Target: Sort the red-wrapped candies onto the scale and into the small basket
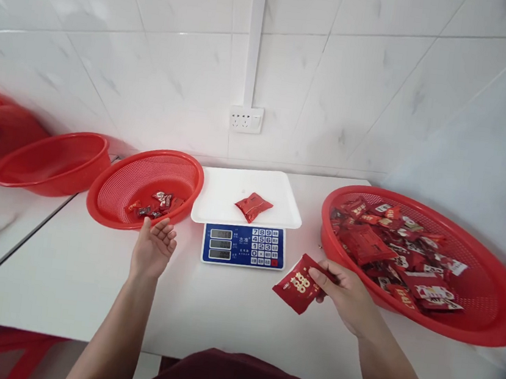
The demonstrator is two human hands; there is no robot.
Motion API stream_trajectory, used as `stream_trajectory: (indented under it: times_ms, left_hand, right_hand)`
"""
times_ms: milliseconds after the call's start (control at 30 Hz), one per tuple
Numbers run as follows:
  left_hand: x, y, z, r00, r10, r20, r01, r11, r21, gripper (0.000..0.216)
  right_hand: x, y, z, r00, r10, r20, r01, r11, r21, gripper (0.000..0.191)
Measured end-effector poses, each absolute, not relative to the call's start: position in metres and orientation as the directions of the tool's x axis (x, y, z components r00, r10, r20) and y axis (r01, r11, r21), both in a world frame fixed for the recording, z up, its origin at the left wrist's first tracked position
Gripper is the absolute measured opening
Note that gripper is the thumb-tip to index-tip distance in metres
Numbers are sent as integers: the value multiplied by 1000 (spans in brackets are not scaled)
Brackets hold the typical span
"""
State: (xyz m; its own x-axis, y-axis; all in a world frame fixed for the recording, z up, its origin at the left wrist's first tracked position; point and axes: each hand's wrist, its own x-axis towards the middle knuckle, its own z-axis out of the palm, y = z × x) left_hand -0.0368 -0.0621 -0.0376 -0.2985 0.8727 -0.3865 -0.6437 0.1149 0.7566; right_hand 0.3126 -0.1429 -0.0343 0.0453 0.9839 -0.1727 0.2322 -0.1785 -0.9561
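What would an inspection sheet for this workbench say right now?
Surface: white table, scale at centre.
Job's things: red packet in right hand; second red packet on the scale's white tray; large red basket full of packets; small red basket holds a few.
Clutter: red basin at far left.
Hands: left hand open, palm up, near small red basket; right hand pinching packet.
Cables: nothing seen.
Surroundings: white tiled wall, wall socket.

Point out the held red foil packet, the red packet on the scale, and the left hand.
Held red foil packet (299,284): head view, printed face.
Red packet (253,206) on white scale tray (224,195): head view, packet centre.
Left hand (154,246): head view, open palm.
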Motion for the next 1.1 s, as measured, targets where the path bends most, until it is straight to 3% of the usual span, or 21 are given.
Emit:
stream_trajectory:
  times_ms: [133,300,533,667,800,967,1100]
  left_hand:
    - [-63,-55,-50,-379,826,-416,-547,163,821,51]
    - [-84,-45,-57,-628,732,-264,-450,-64,891,33]
    - [-98,-54,-61,-687,689,-232,-452,-155,878,31]
    - [-92,-59,-67,-672,710,-209,-457,-175,872,35]
    - [-79,-69,-72,-550,797,-251,-454,-32,891,40]
    - [-54,-87,-73,-385,918,-99,-195,24,980,27]
    - [-38,-91,-70,-304,951,-52,-120,16,993,25]
  right_hand:
    - [311,-144,-39,25,985,-169,194,-171,-966,39]
    - [309,-144,-39,39,981,-191,154,-195,-969,38]
    - [309,-137,-47,158,952,-264,-104,-250,-963,40]
    - [302,-124,-45,151,950,-272,-152,-249,-956,38]
    - [291,-111,-39,122,963,-241,-110,-228,-967,39]
    - [285,-110,-33,97,977,-191,-54,-187,-981,38]
    - [290,-112,-33,109,974,-198,-45,-194,-980,42]
